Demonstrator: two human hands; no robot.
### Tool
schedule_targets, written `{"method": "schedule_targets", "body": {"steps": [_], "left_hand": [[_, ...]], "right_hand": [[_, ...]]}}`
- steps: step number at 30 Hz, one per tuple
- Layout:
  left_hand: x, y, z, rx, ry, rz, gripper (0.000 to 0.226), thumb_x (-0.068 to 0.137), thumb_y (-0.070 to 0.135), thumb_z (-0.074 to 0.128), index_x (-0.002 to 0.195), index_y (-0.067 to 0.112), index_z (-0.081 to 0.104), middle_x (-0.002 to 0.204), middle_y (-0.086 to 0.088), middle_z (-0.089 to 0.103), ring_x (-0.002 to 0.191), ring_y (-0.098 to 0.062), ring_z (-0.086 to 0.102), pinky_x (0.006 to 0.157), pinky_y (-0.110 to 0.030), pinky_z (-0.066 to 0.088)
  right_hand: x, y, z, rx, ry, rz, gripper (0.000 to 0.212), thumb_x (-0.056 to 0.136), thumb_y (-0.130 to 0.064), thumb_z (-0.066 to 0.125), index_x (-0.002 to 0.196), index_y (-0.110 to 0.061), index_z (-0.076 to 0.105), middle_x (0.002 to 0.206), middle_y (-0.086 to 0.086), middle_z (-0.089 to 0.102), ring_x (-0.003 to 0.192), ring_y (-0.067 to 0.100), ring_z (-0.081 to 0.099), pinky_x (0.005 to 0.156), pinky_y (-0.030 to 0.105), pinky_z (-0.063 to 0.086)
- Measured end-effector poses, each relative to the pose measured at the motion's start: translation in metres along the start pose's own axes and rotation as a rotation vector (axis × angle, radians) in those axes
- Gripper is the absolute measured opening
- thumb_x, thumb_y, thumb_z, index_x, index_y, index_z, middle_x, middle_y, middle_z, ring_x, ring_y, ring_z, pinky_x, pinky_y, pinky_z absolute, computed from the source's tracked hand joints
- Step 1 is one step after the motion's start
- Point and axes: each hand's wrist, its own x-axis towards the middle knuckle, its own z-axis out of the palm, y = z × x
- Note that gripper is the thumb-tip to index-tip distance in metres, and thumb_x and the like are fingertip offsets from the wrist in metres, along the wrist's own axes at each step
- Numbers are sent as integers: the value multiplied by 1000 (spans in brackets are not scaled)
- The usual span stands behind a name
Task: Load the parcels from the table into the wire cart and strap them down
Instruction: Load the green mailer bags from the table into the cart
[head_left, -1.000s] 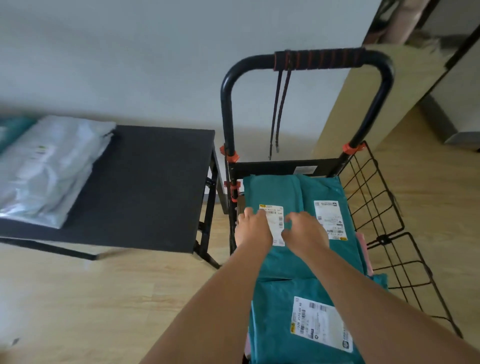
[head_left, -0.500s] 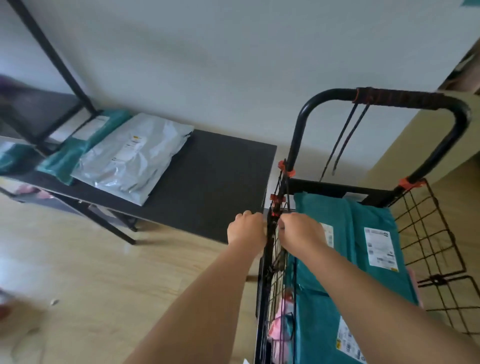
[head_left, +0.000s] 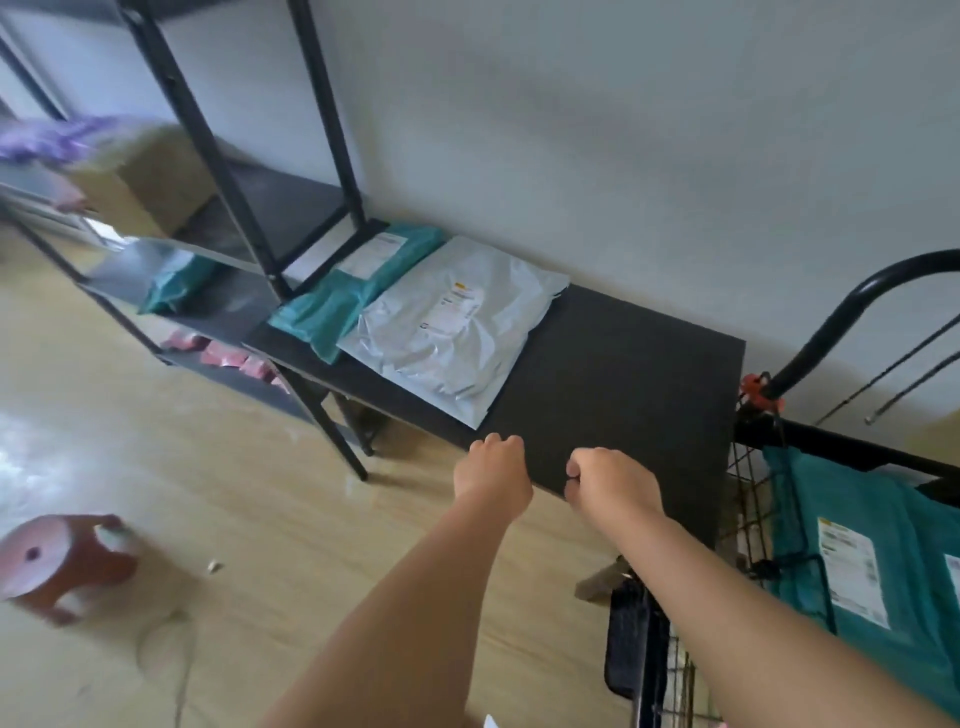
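A silver-grey parcel (head_left: 452, 332) lies on the black table (head_left: 634, 374), overlapping a teal parcel (head_left: 353, 291) to its left. My left hand (head_left: 491, 475) and my right hand (head_left: 608, 483) hover over the table's near edge, fingers curled, nothing in them, a little short of the silver parcel. The wire cart (head_left: 753, 499) stands at the right with a teal parcel (head_left: 857, 525) inside and black straps (head_left: 893, 379) hanging from its handle.
A black metal shelf rack (head_left: 234, 182) stands left of the table, holding a cardboard box (head_left: 140, 182), a teal bag (head_left: 176, 280) and pink packets (head_left: 228, 358) low down. A red-brown stool (head_left: 62, 566) sits on the wooden floor at the left.
The view has swung left from the cart to the table. Both hands left the parcels in the cart, passed its left rail and now reach over the table edge.
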Motion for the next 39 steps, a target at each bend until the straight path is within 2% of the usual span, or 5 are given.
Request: {"method": "schedule_targets", "body": {"steps": [5, 13, 16, 23, 39], "left_hand": [[12, -73, -32, -30, 17, -23, 32, 93, 13, 50, 125, 19, 54, 122, -3, 52, 116, -24, 50, 85, -34, 46], [26, -138, -67, -53, 78, -93, 24, 87, 6, 45, 107, 17, 54, 103, -3, 50, 103, -27, 53, 68, -33, 40], [39, -151, -78, -84, 117, -120, 28, 91, 13, 48, 118, 18, 56, 112, -3, 53, 105, -24, 53, 69, -33, 41], [83, -187, -106, -98, 151, -157, 31, 93, 13, 50, 122, 18, 56, 117, -3, 54, 105, -23, 55, 79, -36, 52], [262, -220, -184, -96, 128, -157, 35, 92, 9, 46, 125, 18, 55, 120, -4, 53, 104, -22, 54, 73, -32, 48]], "right_hand": [[17, -76, 1, 43, 32, -32, 23, 94, -27, 50, 114, -29, 61, 112, -5, 63, 102, 19, 59, 71, 28, 41], [41, -153, -13, 128, 49, -98, 26, 93, -25, 51, 117, -26, 62, 111, -6, 67, 96, 20, 60, 70, 27, 42], [54, -172, -17, 143, 63, -110, 24, 94, -26, 51, 115, -25, 62, 109, -6, 66, 87, 18, 54, 69, 27, 40], [107, -213, -27, 199, 67, -134, 28, 95, -28, 53, 122, -24, 59, 118, -6, 65, 104, 19, 60, 73, 27, 41], [296, -273, -72, 332, 23, -66, 27, 93, -27, 58, 119, -22, 63, 117, -3, 67, 105, 20, 61, 75, 24, 42]]}}
